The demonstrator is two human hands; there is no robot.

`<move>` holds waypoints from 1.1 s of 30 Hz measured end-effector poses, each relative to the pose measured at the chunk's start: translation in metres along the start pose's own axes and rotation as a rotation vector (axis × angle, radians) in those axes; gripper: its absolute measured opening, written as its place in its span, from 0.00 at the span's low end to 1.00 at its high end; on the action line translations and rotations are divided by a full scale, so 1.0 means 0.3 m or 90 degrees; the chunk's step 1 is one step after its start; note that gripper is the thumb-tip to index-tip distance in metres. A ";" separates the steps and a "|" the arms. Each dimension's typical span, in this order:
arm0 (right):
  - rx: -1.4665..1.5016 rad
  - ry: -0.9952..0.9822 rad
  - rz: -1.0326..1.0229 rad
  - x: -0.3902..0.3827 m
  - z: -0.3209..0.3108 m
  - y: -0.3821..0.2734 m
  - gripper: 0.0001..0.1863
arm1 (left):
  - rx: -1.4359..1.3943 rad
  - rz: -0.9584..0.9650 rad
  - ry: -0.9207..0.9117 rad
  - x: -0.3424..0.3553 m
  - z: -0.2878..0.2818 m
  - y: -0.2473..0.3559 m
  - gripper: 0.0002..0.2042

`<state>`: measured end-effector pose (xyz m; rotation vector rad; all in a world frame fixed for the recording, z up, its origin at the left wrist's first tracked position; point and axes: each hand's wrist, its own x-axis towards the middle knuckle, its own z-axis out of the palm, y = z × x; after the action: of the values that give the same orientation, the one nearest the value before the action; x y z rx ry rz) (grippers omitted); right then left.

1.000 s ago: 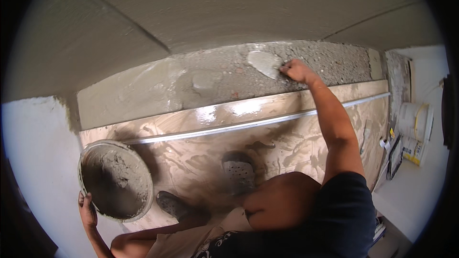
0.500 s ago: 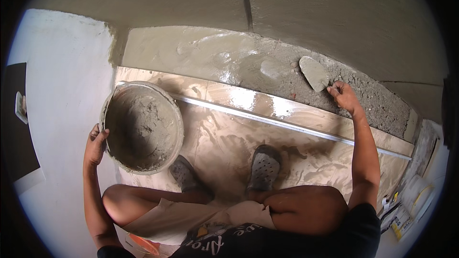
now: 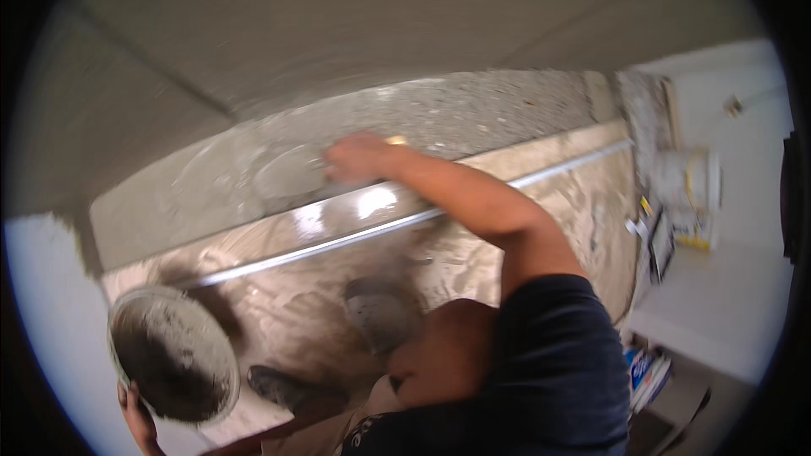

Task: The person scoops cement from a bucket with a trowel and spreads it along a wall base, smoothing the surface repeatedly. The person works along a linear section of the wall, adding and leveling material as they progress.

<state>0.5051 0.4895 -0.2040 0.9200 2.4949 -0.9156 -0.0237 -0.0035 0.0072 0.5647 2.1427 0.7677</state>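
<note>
My right hand [image 3: 359, 159] is closed on a trowel, its handle hidden in my grip. The trowel's rounded, mortar-coated blade [image 3: 291, 176] lies flat, or nearly so, over the wet grey mortar strip [image 3: 190, 186] along the foot of the wall. At lower left, my left hand [image 3: 135, 415] grips the rim of a round mortar bucket [image 3: 221, 342]. Wet mortar coats the bucket's inside, and its bottom is in shadow. Motion blurs the right fingers a little.
A long metal straightedge [image 3: 338, 243] lies on the smeared tile floor [image 3: 279, 295], alongside the strip. Rough, gravelly mortar [image 3: 498, 110] covers the strip's right part. Tubs [image 3: 688, 181] stand at the right. My shoes [image 3: 291, 388] are close to the bucket.
The view has swung to the right. My right hand has carried the trowel leftward along the strip, off the gravelly part toward the smoother mortar. My left hand stays on the bucket rim.
</note>
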 end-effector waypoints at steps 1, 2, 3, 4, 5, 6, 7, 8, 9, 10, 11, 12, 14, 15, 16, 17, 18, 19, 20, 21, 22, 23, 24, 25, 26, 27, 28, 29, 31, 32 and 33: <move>-0.003 0.049 -0.049 0.009 0.016 0.012 0.20 | 0.050 0.003 -0.004 0.007 0.008 -0.003 0.25; 0.010 0.052 -0.029 0.012 0.022 0.009 0.20 | 0.106 0.005 -0.002 -0.007 -0.008 0.016 0.26; 0.021 0.051 -0.009 -0.006 0.020 0.019 0.21 | 0.367 -0.009 0.039 -0.033 0.016 0.099 0.27; 0.031 0.067 -0.007 -0.032 0.029 0.030 0.21 | 0.387 0.048 0.012 -0.010 -0.009 0.097 0.26; 0.038 0.080 -0.009 -0.051 0.035 0.039 0.20 | 0.403 0.101 -0.013 0.011 -0.048 0.061 0.24; 0.041 0.090 -0.013 -0.057 0.044 0.035 0.20 | 0.414 0.150 -0.037 0.026 -0.037 0.075 0.23; 0.045 0.076 0.009 -0.064 0.048 0.040 0.20 | 0.370 0.115 -0.037 0.027 -0.024 0.078 0.23; 0.045 0.059 0.028 -0.076 0.048 0.060 0.20 | 0.323 0.077 -0.035 0.018 -0.004 0.074 0.23; 0.049 0.043 0.038 -0.070 0.052 0.076 0.19 | 0.280 0.034 -0.025 0.004 0.012 0.100 0.23; 0.076 0.058 0.051 -0.051 0.052 0.090 0.21 | 0.076 0.017 -0.037 0.014 -0.016 0.054 0.21; 0.092 0.047 0.074 -0.079 0.043 0.150 0.24 | -0.129 0.007 -0.044 0.033 -0.026 -0.009 0.27; 0.078 0.117 0.065 -0.122 0.073 0.250 0.25 | -0.133 -0.002 -0.053 0.033 0.031 0.044 0.25; 0.026 0.067 0.129 -0.203 0.035 0.411 0.24 | -0.127 -0.019 -0.032 0.041 0.021 0.072 0.21; 0.011 0.002 0.174 -0.240 -0.022 0.433 0.21 | -0.126 -0.014 -0.029 0.033 0.021 0.081 0.20; -0.018 -0.005 0.219 -0.284 -0.025 0.521 0.20 | -0.130 -0.005 -0.033 0.039 0.034 0.085 0.18; -0.059 -0.002 0.247 -0.324 -0.004 0.619 0.19 | -0.140 -0.007 -0.039 0.047 0.029 0.069 0.18; -0.076 0.030 0.255 -0.361 0.031 0.716 0.18 | -0.150 -0.010 -0.043 0.052 0.024 0.050 0.19; -0.090 0.061 0.263 -0.391 0.057 0.788 0.17 | -0.152 -0.015 -0.049 0.049 0.027 0.044 0.21; -0.082 0.073 0.261 -0.407 0.068 0.816 0.17 | -0.161 -0.016 -0.042 0.039 0.045 0.059 0.19; -0.071 0.085 0.258 -0.424 0.075 0.817 0.16 | -0.168 -0.016 -0.034 0.024 0.063 0.080 0.17; -0.060 0.098 0.257 -0.426 0.088 0.814 0.16 | -0.175 -0.014 -0.027 0.013 0.080 0.101 0.15; -0.044 0.115 0.255 -0.416 0.104 0.810 0.16 | -0.168 -0.015 -0.023 0.010 0.077 0.097 0.15; -0.031 0.132 0.259 -0.420 0.103 0.796 0.16 | -0.170 -0.015 -0.024 0.010 0.081 0.095 0.15; -0.017 0.150 0.262 -0.422 0.102 0.787 0.16 | -0.171 -0.015 -0.024 0.008 0.080 0.096 0.15; -0.062 0.130 0.269 -0.405 0.111 0.809 0.16 | -0.179 -0.016 -0.025 0.007 0.078 0.098 0.16; -0.108 0.111 0.279 -0.383 0.104 0.826 0.16 | -0.184 -0.016 -0.029 0.013 0.080 0.099 0.16; -0.154 0.091 0.289 -0.376 0.099 0.841 0.16 | -0.190 -0.016 -0.033 0.020 0.083 0.096 0.16; -0.167 0.086 0.345 -0.388 0.093 0.856 0.16 | -0.191 -0.016 -0.037 0.026 0.087 0.084 0.17; -0.178 0.072 0.437 -0.340 0.052 0.759 0.17 | -0.179 -0.019 -0.029 0.007 0.067 0.083 0.17; -0.167 0.056 0.409 -0.309 0.016 0.724 0.17 | -0.177 -0.017 -0.033 0.012 0.068 0.079 0.17; -0.155 0.039 0.383 -0.263 -0.026 0.693 0.18 | -0.178 -0.017 -0.035 0.018 0.071 0.080 0.17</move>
<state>0.7021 0.5801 -0.2540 1.4998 2.1027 -0.3817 -0.0069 0.0242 0.0099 0.4034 1.9461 1.0036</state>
